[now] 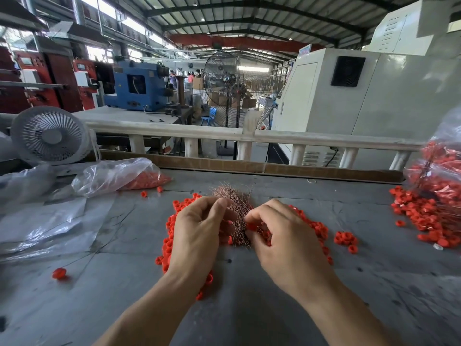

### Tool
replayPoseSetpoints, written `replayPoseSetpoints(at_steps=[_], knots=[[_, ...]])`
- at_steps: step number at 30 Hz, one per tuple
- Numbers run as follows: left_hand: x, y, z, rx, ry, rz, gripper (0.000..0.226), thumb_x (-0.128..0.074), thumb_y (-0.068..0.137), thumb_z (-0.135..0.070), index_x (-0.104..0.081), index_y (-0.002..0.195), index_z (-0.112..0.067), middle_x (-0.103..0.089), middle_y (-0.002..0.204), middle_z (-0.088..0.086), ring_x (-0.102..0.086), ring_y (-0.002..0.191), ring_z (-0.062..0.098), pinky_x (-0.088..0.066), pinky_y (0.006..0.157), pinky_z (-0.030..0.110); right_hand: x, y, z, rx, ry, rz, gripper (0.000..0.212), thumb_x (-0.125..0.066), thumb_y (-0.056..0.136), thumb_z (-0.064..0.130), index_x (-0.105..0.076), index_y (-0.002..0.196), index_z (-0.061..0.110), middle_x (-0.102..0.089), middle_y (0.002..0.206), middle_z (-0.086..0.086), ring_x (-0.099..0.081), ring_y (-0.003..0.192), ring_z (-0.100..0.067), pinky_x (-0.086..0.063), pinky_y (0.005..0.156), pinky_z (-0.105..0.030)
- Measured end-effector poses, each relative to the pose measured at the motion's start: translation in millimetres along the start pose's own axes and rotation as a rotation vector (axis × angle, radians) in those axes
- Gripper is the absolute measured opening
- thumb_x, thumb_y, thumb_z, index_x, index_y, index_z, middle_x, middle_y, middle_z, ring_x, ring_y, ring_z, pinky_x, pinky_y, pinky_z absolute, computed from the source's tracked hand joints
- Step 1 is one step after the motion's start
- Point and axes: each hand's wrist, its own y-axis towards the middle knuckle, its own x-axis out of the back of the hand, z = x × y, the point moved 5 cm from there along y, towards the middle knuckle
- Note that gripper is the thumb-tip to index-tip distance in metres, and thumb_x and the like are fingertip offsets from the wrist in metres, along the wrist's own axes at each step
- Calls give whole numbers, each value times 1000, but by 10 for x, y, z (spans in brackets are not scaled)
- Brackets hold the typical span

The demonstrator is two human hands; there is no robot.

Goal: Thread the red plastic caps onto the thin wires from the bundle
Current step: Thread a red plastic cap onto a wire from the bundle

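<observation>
Now the left hand (197, 228) grips the bundle of thin wires (235, 208) at the middle of the grey table (124, 283), its fingers curled around it. At 3 o'clock of the bundle, the right hand (282, 236) pinches one red cap (251, 226) against the wires. Loose red caps (345, 239) lie under and around both hands. At 10 o'clock lies a plastic bag (117, 174) with more caps.

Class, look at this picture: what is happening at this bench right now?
A person is threading red caps onto thin wires. The left hand grips the wire bundle upright, while the right hand pinches a red cap against it. Loose caps lie around the hands on the grey table.
</observation>
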Motion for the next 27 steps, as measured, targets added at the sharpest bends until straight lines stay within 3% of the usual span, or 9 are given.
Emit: replayPoseSetpoints(at_steps=[3,8,18,23,27], knots=[[27,2,-20,8,-42,-18,20,-64,100,-23,-78,86,-20,-77,81,9,-68,64,16,-53,55,23,-13,6,-28,-18,6,11,19,-78,86,17,-68,98,29,-58,95,20,-54,90,0,-42,77,-10],[51,2,-33,19,-56,-37,18,-68,97,-19,-80,83,-21,-76,79,9,-67,64,18,-54,58,33,-56,-3,-60,-42,35,46,20,-76,86,19,-66,98,32,-56,91,21,-49,81,7,-37,72,-7],[91,18,-11,43,-93,-78,16,-71,94,-12,-78,80,-16,-76,77,11,-64,61,17,-53,58,36,-92,-12,-88,-52,65,83,20,-78,87,21,-66,98,32,-60,93,22,-51,81,12,-36,72,-3],[78,13,-33,12,-81,-79,15,-67,97,-10,-77,86,-14,-75,77,9,-64,60,16,-53,54,31,-99,-15,-107,-60,79,78,18,-78,87,23,-67,98,32,-61,94,21,-56,86,3,-41,73,-11],[82,25,-15,26,-63,-82,17,-67,97,-11,-77,84,-16,-74,75,12,-62,60,19,-51,59,39,-101,-14,-107,-54,73,78,18,-78,87,22,-67,98,32,-62,95,21,-58,92,1,-47,79,-15]])
